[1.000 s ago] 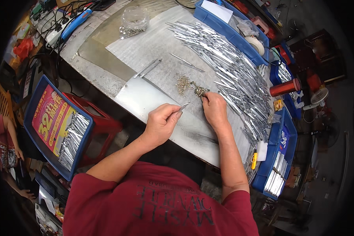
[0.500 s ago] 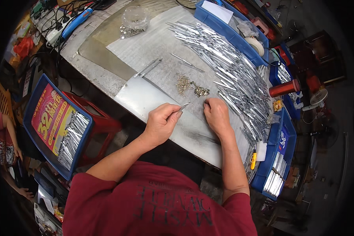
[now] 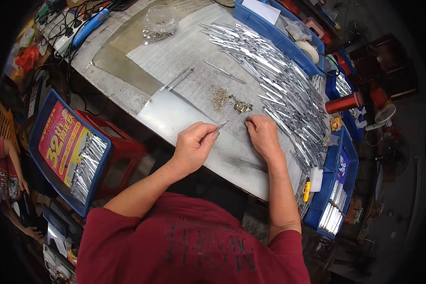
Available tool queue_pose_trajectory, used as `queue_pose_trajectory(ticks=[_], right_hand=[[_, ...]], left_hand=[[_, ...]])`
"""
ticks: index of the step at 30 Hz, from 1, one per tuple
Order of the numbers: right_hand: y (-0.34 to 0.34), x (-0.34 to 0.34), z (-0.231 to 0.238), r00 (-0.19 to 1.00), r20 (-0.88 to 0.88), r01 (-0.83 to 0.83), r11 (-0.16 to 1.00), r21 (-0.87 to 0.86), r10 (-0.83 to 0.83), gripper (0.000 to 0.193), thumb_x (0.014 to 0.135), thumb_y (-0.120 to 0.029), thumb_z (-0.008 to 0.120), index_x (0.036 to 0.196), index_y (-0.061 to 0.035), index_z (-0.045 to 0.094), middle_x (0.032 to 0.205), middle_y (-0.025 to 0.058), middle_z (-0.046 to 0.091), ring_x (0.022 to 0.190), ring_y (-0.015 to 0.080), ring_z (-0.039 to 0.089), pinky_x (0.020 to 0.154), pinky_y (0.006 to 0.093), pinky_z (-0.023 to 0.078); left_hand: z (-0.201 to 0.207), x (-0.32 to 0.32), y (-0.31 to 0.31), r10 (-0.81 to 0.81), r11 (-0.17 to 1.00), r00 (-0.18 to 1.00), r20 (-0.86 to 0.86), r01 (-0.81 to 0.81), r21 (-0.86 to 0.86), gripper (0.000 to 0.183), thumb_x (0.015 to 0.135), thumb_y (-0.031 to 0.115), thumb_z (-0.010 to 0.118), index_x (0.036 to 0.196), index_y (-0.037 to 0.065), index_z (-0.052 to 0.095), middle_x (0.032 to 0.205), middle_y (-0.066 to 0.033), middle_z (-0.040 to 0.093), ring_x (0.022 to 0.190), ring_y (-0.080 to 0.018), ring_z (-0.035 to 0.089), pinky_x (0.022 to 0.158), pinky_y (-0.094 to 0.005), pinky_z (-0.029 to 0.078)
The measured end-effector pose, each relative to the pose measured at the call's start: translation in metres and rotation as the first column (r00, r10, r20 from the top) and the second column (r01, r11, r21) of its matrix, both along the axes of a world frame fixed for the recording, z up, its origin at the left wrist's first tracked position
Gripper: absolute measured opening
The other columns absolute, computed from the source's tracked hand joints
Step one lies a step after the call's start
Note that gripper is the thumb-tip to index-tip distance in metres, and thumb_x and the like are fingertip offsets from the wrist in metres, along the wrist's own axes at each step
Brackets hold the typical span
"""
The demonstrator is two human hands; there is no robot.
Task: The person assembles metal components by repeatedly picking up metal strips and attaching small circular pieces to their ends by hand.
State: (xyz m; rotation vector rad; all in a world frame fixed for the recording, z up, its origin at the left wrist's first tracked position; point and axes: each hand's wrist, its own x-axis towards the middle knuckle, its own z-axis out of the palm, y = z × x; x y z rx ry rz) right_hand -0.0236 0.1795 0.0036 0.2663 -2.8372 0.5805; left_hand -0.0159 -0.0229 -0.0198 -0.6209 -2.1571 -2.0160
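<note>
My left hand [image 3: 192, 146] is closed in a pinch on a slim silver metal strip [image 3: 222, 125], whose tip points up and right. To its right, my right hand [image 3: 265, 135] has thumb and forefinger pressed together; anything between them is too small to make out. Just beyond the hands lie a heap of tiny brass-coloured pins [image 3: 219, 98] and a heap of small round metal parts [image 3: 243, 107]. A large pile of long silver strips [image 3: 279, 78] spreads along the right side. Several loose strips [image 3: 226, 72] lie farther back, and two longer pieces [image 3: 179, 78] rest at the left.
At the left, a blue bin [image 3: 110, 150] of strips stands on a red stool [image 3: 136, 152]. Blue trays [image 3: 270, 36] line the table's right side. A clear bag of small parts [image 3: 160, 23] sits far back. A yellow-handled tool [image 3: 306, 191] lies near right. Another person's arm [image 3: 15, 165] shows far left.
My right hand has shifted slightly right and away from me. The left hand stays nearly in place, still pinching the strip.
</note>
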Motion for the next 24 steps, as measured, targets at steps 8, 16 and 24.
queue_pose_trajectory(ticks=[8, 16, 24], right_hand=[[-0.012, -0.007, -0.006, 0.994, -0.023, 0.108, 0.982, 0.155, -0.106, 0.007, 0.069, -0.004, 0.053, 0.065, 0.0025, 0.053, 0.068, 0.0196, 0.056, 0.066, 0.0348, 0.053, 0.063, 0.0413, 0.043], [-0.013, -0.009, 0.001, 0.97, 0.079, 0.225, 0.973, 0.045, -0.228, 0.011, 0.07, -0.006, 0.051, 0.072, 0.0029, 0.057, 0.074, 0.0206, 0.058, 0.071, 0.0354, 0.056, 0.065, 0.0416, 0.043], [-0.008, -0.009, 0.002, 0.968, 0.16, 0.197, 0.98, -0.024, -0.19, 0.014, 0.071, -0.009, 0.049, 0.074, 0.0024, 0.058, 0.076, 0.0217, 0.057, 0.073, 0.036, 0.055, 0.067, 0.0425, 0.043]], left_hand=[[0.001, 0.001, -0.001, -0.035, 0.997, 0.983, 0.179, 0.022, 0.076, 0.01, 0.077, 0.002, 0.057, 0.085, -0.002, 0.057, 0.069, -0.0067, 0.053, 0.057, -0.0111, 0.048, 0.051, -0.0232, 0.038], [-0.003, -0.003, 0.001, -0.063, 0.996, 0.994, 0.094, 0.056, 0.074, 0.01, 0.081, 0.002, 0.054, 0.088, -0.004, 0.058, 0.072, -0.0021, 0.049, 0.056, -0.005, 0.046, 0.047, -0.0181, 0.038], [0.007, 0.004, 0.005, -0.077, 0.996, 0.989, 0.127, 0.069, 0.062, 0.014, 0.081, 0.001, 0.052, 0.094, -0.003, 0.058, 0.073, -0.0026, 0.049, 0.054, -0.0053, 0.046, 0.048, -0.018, 0.039]])
